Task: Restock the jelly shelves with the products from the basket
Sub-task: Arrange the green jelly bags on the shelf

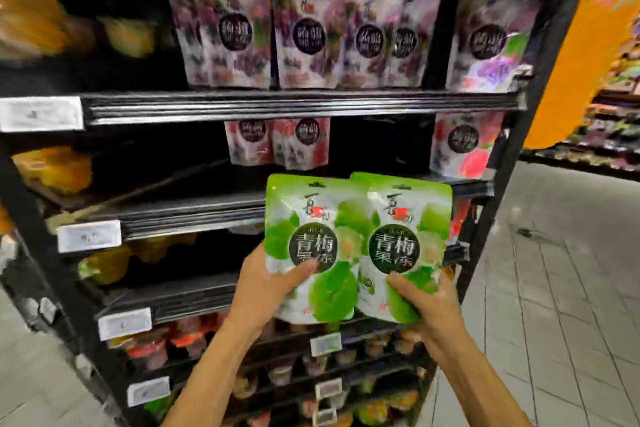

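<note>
We hold glossy green plastic jelly pouches (313, 218) before the black metal shelves (194, 215), left hand (266, 282) and right hand (426, 302) gripping their lower edges, fingers (303, 270) curled. Seat them upright, labels outward (gap beside the pink pouches (301, 144) looks likeliest).

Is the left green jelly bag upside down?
No, upright: the shiny green plastic jelly pouch has its hang hole on top, and the print reads straight.

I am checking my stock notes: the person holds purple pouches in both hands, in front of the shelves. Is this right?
Not quite: in the head view the pouches held by the left hand and right hand are green, not purple.
</note>
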{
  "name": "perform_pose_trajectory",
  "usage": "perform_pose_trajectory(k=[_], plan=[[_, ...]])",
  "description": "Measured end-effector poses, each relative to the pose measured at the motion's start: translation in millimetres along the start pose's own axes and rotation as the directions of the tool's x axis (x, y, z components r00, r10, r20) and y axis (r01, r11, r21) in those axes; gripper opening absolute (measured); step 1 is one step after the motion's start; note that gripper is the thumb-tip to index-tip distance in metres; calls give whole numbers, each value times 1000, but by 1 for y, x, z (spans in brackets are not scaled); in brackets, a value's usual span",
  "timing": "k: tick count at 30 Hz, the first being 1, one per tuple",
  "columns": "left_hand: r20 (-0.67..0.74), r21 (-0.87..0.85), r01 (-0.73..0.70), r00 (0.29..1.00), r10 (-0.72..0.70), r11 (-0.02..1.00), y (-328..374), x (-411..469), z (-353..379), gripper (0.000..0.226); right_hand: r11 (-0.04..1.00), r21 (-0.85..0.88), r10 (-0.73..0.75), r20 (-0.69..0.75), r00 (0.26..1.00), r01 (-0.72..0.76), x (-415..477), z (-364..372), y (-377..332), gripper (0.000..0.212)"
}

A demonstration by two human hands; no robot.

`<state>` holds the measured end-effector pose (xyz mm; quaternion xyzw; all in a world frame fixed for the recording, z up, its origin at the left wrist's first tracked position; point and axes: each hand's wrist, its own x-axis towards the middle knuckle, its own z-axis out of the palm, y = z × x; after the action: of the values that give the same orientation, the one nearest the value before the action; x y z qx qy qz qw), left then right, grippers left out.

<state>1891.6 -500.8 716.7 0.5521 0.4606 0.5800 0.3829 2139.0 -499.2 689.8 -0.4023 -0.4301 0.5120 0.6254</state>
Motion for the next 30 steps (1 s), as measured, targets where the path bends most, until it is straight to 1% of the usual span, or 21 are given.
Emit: perform_pose_trajectory(k=[3, 7, 11, 15, 19, 24, 28, 30], plan=[[1, 16, -101, 995, 101, 995, 24, 16, 9, 44, 994, -45, -98, -47, 994, 96, 17, -4, -25, 46], [36, -19, -176, 984, 176, 984, 49, 45, 28, 43, 976, -90, -207, -70, 976, 200, 44, -16, -59, 33], [36, -56, -252, 966, 255, 966, 68, 76, 54, 37, 946, -114, -310, -38, 950, 304, 71, -29, -94, 35], [7, -60, -314, 949, 315, 948, 88, 108, 82, 36, 909, -141, -397, 1, 918, 394, 101, -47, -129, 43], [6, -58, -375, 927, 376, 925, 112, 141, 109, 35, 847, -139, -511, 51, 858, 512, 134, -62, -164, 51], [-14, -68, -474, 880, 474, 878, 156, 179, 139, 31, 768, -136, -622, 71, 780, 625, 174, -69, -218, 47], [-33, -72, -546, 838, 545, 835, 197, 208, 158, 26, 730, -121, -668, 80, 740, 673, 205, -65, -270, 42], [-32, -90, -561, 828, 560, 823, 217, 223, 165, 29, 719, -112, -682, 73, 728, 686, 221, -61, -296, 40]])
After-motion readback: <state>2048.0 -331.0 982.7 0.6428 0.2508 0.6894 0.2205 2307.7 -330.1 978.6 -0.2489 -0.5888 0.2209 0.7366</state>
